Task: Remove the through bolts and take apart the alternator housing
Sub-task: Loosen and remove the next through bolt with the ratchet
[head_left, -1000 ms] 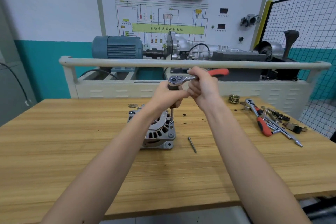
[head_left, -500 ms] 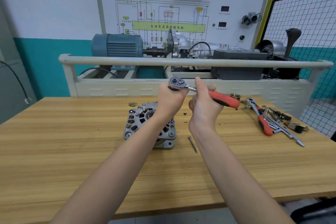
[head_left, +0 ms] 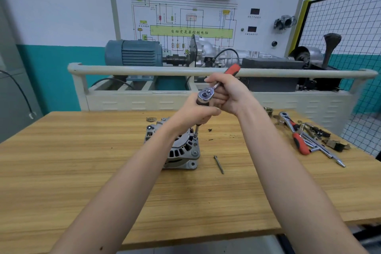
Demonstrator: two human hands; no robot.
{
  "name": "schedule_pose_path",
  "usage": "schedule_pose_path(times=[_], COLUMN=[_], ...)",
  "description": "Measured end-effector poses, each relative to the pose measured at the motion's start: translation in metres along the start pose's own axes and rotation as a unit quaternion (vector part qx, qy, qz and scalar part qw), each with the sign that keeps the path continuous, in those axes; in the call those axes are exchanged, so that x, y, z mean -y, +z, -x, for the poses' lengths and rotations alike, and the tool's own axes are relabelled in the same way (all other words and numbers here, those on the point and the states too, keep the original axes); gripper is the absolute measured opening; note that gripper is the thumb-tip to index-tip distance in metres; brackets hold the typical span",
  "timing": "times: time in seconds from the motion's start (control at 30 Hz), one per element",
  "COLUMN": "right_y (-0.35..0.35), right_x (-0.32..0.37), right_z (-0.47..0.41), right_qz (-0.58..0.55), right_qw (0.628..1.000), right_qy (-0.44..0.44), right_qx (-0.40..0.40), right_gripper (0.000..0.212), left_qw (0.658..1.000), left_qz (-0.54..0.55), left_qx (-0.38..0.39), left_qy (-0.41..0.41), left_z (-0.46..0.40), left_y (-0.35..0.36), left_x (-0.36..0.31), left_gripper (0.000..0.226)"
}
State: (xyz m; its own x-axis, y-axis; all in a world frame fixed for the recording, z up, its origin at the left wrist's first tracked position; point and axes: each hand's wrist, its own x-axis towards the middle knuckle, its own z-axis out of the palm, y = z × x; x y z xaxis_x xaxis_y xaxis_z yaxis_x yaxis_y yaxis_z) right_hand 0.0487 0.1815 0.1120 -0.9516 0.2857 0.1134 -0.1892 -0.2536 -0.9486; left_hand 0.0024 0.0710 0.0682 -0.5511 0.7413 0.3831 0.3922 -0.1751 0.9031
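Both hands' grips curl round the chrome ratchet [head_left: 206, 95], whose slim extension meets the ribbed cast-metal alternator [head_left: 181, 150].

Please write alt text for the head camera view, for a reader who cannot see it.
Both hands work a red-handled ratchet over an alternator on a wooden table: right hand grips the handle, left hand holds the extension. One loose bolt lies beside it.

I see a white-over-teal wall [head_left: 51, 27] upper left, a wiring-diagram board [head_left: 185, 16] at centre top, a wire-mesh partition [head_left: 346, 22] right, and a wooden workbench [head_left: 61, 171] below.
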Motion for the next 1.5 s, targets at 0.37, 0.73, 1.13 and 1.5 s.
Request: schedule_pose_path(times=[0.37,0.73,1.13,1.5], right_y=[0.015,-0.006,0.011,-0.021], right_x=[-0.063,-0.002,-0.062,0.003], right_z=[0.043,0.002,0.045,0.004], right_qz=[-0.179,-0.016,-0.168,-0.118], right_qw=[0.918,1.0,0.927,0.989], right_qy=[-0.214,-0.016,-0.202,-0.052], right_qx=[-0.28,-0.014,-0.266,-0.076], right_gripper=[0.042,0.055,0.041,0.044], left_qw=[0.969,1.0,0.97,0.995], left_qz=[0.006,0.019,0.019,-0.036], left_qx=[-0.236,-0.011,-0.231,-0.078], left_qy=[0.073,0.014,0.074,0.042], left_z=[-0.001,-0.003,-0.002,-0.001], left_y=[0.027,0.003,0.025,0.008], left_x=[0.014,0.005,0.022,0.011], left_gripper=[0.044,0.044,0.044,0.037])
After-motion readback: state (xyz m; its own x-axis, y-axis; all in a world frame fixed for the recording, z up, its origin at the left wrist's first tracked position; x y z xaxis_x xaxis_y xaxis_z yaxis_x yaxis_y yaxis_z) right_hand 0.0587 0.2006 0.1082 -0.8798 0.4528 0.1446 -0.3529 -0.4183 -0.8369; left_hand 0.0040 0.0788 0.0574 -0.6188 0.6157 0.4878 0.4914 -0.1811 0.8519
